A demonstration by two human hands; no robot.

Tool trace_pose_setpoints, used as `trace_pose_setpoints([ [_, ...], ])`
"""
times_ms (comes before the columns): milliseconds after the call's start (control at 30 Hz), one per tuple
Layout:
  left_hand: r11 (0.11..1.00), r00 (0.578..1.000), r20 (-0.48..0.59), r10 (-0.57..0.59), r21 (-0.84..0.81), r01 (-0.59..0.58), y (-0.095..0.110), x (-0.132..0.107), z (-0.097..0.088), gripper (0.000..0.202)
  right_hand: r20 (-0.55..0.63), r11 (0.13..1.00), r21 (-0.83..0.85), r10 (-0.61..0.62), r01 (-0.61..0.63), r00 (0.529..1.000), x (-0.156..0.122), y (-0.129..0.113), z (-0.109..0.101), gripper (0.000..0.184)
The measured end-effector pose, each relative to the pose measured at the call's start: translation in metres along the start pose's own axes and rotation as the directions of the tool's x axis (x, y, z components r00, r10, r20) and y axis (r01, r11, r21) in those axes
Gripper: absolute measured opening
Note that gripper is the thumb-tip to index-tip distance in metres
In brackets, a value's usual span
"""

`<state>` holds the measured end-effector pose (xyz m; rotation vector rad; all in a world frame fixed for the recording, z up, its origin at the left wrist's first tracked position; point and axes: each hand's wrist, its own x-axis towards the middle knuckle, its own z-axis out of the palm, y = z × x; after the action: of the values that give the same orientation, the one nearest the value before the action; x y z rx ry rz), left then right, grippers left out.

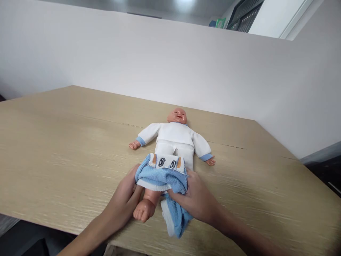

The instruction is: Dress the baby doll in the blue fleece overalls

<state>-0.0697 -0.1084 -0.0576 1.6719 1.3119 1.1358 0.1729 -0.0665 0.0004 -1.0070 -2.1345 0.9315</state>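
Observation:
A baby doll (176, 137) in a white top and white trousers lies on its back on the wooden table (66, 142), head away from me. A pair of blue towelling pants (162, 176) with a cartoon-eyes waistband is bunched over its legs. My left hand (125, 201) grips the left side of the pants beside the doll's bare foot (144, 210). My right hand (195, 199) is closed on the pants' right side, where one leg of the fabric hangs loose toward me.
A white partition wall (160, 64) runs behind the table. The table's near edge is just below my forearms, and its right corner drops off to a dark floor area (325, 170).

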Motion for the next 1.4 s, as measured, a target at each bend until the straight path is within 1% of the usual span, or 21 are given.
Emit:
trace_pose_setpoints([
  [133, 0.999, 0.995, 0.099, 0.013, 0.032, -0.016, -0.009, 0.018, -0.019, 0.052, 0.007, 0.998, 0.029, -0.051, 0.051, 0.999, 0.003, 0.013, -0.005, 0.035],
  [200, 0.999, 0.988, 0.154, 0.020, 0.041, -0.026, -0.012, 0.023, -0.029, 0.057, 0.011, 0.996, 0.084, 0.000, -0.001, 1.000, -0.001, 0.023, -0.008, 0.064],
  [267, 0.999, 0.980, 0.199, 0.007, 0.031, -0.013, -0.014, 0.026, -0.038, 0.061, -0.014, 0.984, 0.124, 0.128, -0.125, 0.992, -0.007, 0.034, -0.012, 0.102],
  [333, 1.000, 0.969, 0.246, -0.016, -0.001, 0.016, -0.014, 0.026, -0.044, 0.063, 0.001, 0.955, 0.192, 0.229, -0.225, 0.973, -0.012, 0.044, -0.016, 0.118],
  [400, 0.999, 0.951, 0.308, -0.018, -0.033, 0.030, -0.010, 0.026, -0.047, 0.066, 0.093, 0.914, 0.324, 0.224, -0.242, 0.970, -0.013, 0.052, -0.019, 0.109],
  [467, 0.999, 0.929, 0.369, -0.005, -0.049, 0.025, -0.005, 0.024, -0.048, 0.068, 0.190, 0.861, 0.458, 0.149, -0.222, 0.970, -0.011, 0.058, -0.021, 0.092],
  [533, 0.999, 0.918, 0.395, -0.010, -0.043, 0.030, -0.001, 0.024, -0.046, 0.067, 0.224, 0.816, 0.542, 0.093, -0.203, 0.970, -0.008, 0.062, -0.022, 0.083],
  [600, 0.999, 0.933, 0.359, -0.028, -0.019, 0.037, 0.000, 0.025, -0.042, 0.064, 0.217, 0.781, 0.596, 0.063, -0.184, 0.974, -0.006, 0.065, -0.022, 0.085],
  [700, 0.998, 0.976, 0.212, -0.043, 0.049, 0.033, 0.002, 0.032, -0.038, 0.065, 0.201, 0.742, 0.649, 0.042, -0.166, 0.979, -0.006, 0.069, -0.022, 0.090],
  [767, 0.994, 0.990, 0.139, -0.011, 0.108, -0.004, 0.008, 0.042, -0.038, 0.070, 0.195, 0.728, 0.667, 0.035, -0.159, 0.980, -0.008, 0.071, -0.022, 0.090],
  [833, 0.980, 0.983, 0.177, 0.039, 0.187, -0.073, 0.021, 0.056, -0.040, 0.070, 0.197, 0.711, 0.685, 0.027, -0.158, 0.980, -0.008, 0.072, -0.023, 0.091],
  [900, 0.953, 0.934, 0.349, 0.076, 0.249, -0.171, 0.039, 0.074, -0.042, 0.064, 0.198, 0.690, 0.705, 0.031, -0.164, 0.980, -0.008, 0.072, -0.023, 0.090],
  [1000, 0.906, 0.770, 0.634, 0.076, 0.278, -0.318, 0.068, 0.105, -0.041, 0.063, 0.191, 0.672, 0.719, 0.052, -0.176, 0.980, -0.006, 0.072, -0.023, 0.089],
  [1067, 0.882, 0.690, 0.723, 0.027, 0.307, -0.357, 0.083, 0.126, -0.036, 0.065, 0.192, 0.675, 0.712, 0.078, -0.193, 0.978, -0.006, 0.073, -0.023, 0.090],
  [1100, 0.893, 0.645, 0.764, -0.003, 0.293, -0.343, 0.088, 0.136, -0.033, 0.064, 0.198, 0.679, 0.705, 0.089, -0.205, 0.976, -0.006, 0.073, -0.024, 0.092],
  [1133, 0.920, 0.584, 0.812, -0.025, 0.247, -0.305, 0.092, 0.145, -0.030, 0.061, 0.213, 0.684, 0.695, 0.098, -0.221, 0.972, -0.007, 0.073, -0.026, 0.094],
  [1200, 0.979, 0.450, 0.893, -0.019, 0.108, -0.175, 0.094, 0.159, -0.022, 0.055, 0.275, 0.705, 0.656, 0.109, -0.269, 0.955, -0.009, 0.069, -0.032, 0.095],
  [1233, 0.995, 0.401, 0.916, 0.011, 0.031, -0.099, 0.092, 0.165, -0.017, 0.054, 0.312, 0.732, 0.617, 0.110, -0.289, 0.944, -0.010, 0.066, -0.037, 0.093],
  [1267, 0.999, 0.373, 0.927, 0.043, -0.034, -0.032, 0.090, 0.169, -0.013, 0.055, 0.345, 0.769, 0.565, 0.109, -0.299, 0.932, -0.010, 0.063, -0.042, 0.087],
  [1333, 0.989, 0.352, 0.931, 0.094, -0.128, 0.072, 0.082, 0.174, -0.004, 0.057, 0.385, 0.847, 0.453, 0.097, -0.279, 0.918, -0.011, 0.056, -0.054, 0.071],
  [1400, 0.977, 0.324, 0.938, 0.120, -0.170, 0.132, 0.074, 0.175, 0.005, 0.058, 0.388, 0.885, 0.395, 0.081, -0.245, 0.918, -0.012, 0.052, -0.064, 0.057],
])
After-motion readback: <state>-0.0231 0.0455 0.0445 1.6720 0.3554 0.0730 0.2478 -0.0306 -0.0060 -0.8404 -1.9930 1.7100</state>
